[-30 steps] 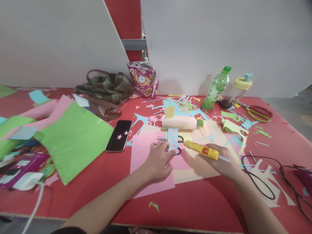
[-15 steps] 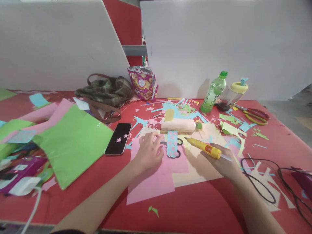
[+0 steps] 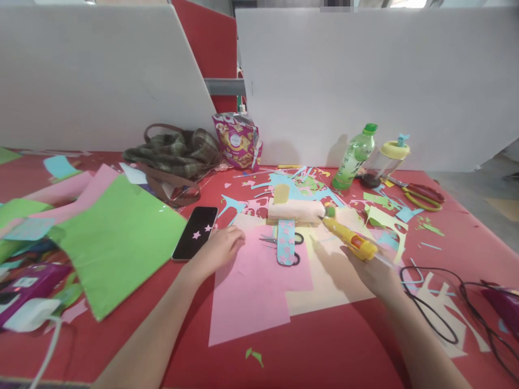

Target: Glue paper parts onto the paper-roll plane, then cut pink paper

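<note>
My right hand (image 3: 371, 270) grips a yellow hot glue gun (image 3: 349, 237), its dark nozzle pointing left, close to the green cap of a bottle wrapped in pale paper (image 3: 298, 209). A clear glue stick pokes out of the gun's rear. My left hand (image 3: 221, 246) is beside the phone (image 3: 195, 232), fingers loosely bent and apart, with nothing visible in them. Two pink paper stars (image 3: 197, 235) lie on the phone's dark screen. Between my hands, a blue paper strip with pink stars (image 3: 286, 243) lies across black-handled scissors (image 3: 299, 237) on a pink sheet (image 3: 251, 302).
A large green sheet (image 3: 121, 243) covers the left side. Behind are a plaid bag (image 3: 174, 151), a purple snack bag (image 3: 237, 140), a green drink bottle (image 3: 354, 156) and a yellow-lidded cup (image 3: 391, 159). Red-and-yellow-handled scissors (image 3: 424, 195) and a black cable (image 3: 430, 319) lie right, among paper scraps.
My left hand has moved left, from beside the scissors toward the phone, uncovering the scissor blades. The glue gun has shifted slightly right, its nozzle nearer the wrapped bottle's cap.
</note>
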`<state>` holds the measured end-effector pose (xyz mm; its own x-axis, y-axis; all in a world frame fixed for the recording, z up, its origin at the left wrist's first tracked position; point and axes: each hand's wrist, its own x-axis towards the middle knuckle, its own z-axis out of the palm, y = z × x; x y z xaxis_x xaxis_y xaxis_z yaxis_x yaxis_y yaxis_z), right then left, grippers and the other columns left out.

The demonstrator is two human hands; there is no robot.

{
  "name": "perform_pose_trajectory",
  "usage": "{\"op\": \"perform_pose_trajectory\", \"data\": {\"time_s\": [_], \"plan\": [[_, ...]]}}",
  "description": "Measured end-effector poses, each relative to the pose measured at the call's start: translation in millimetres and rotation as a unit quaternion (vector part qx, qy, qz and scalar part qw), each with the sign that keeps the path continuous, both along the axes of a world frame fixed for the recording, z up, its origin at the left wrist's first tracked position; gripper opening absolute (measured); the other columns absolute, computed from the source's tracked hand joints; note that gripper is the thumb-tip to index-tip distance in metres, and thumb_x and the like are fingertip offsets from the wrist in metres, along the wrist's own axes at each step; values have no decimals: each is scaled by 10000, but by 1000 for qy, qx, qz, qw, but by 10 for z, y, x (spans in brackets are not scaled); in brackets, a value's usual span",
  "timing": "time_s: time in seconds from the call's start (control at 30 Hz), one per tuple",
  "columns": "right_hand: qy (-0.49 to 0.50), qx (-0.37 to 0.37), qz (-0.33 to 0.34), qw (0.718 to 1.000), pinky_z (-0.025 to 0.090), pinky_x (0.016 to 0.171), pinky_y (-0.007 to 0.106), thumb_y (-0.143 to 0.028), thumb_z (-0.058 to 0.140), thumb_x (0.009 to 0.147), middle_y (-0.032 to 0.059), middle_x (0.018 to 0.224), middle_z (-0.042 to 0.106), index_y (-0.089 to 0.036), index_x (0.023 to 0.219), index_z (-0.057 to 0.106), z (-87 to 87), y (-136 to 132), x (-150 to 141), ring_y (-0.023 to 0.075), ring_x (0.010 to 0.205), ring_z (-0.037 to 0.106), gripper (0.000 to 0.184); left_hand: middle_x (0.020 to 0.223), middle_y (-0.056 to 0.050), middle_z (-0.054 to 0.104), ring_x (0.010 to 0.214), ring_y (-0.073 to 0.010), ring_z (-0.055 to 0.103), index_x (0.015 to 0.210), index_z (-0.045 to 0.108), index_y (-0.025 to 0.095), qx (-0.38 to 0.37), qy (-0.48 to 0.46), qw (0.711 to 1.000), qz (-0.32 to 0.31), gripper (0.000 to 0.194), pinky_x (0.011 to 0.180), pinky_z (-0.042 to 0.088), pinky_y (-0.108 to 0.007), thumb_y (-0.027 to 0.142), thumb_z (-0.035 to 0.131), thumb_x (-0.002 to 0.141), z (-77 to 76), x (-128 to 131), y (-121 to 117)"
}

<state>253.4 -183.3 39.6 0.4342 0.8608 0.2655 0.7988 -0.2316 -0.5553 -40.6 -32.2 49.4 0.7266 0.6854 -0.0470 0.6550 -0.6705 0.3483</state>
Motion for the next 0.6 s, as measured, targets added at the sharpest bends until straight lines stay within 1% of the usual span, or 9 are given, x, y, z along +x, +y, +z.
{"op": "perform_pose_trajectory", "data": {"time_s": [0.1,0.2,0.27,0.33,0.47,0.6], "plan": [[21,8,20,1000,377,412,238,-376,524,680,-12,549,526,-198,697,501,-8,3,-39,133,440,476,180,831,-53,568,786,-162,525,755,557,156,-16,-3,1000,15,197,730,377,-277,168,360,766,-49,-124,-47],[32,5,21,999,364,396,230,-382,535,669,-28,525,497,-205,671,484,-33,4,-58,122,417,452,184,846,-55,572,809,-168,524,749,558,158,-23,-4,999,35,161,734,381,-274,184,399,751,-61,-223,-73],[40,-8,17,999,360,394,230,-392,537,666,-26,527,505,-206,676,489,-49,3,-64,124,418,459,192,850,-41,572,800,-163,524,763,554,172,-42,-2,998,40,130,728,381,-268,205,429,742,-49,-266,-79],[50,-17,14,998,375,413,235,-397,538,664,-18,553,533,-205,696,500,-58,4,-70,134,441,485,199,848,-33,568,783,-159,524,765,545,179,-59,4,997,51,101,714,381,-261,218,457,730,-32,-285,-85],[61,-34,8,998,395,434,239,-398,539,663,-13,581,562,-203,739,518,-61,19,-86,143,463,515,210,804,-34,558,760,-164,519,705,518,173,-69,20,996,62,72,679,376,-256,224,470,724,-18,-272,-100],[59,-48,6,997,393,431,238,-405,544,653,-14,575,563,-203,702,518,-46,35,-97,152,473,532,210,788,-34,552,725,-156,514,673,501,170,-64,19,996,55,95,646,368,-248,215,445,735,-28,-262,-114]]}}
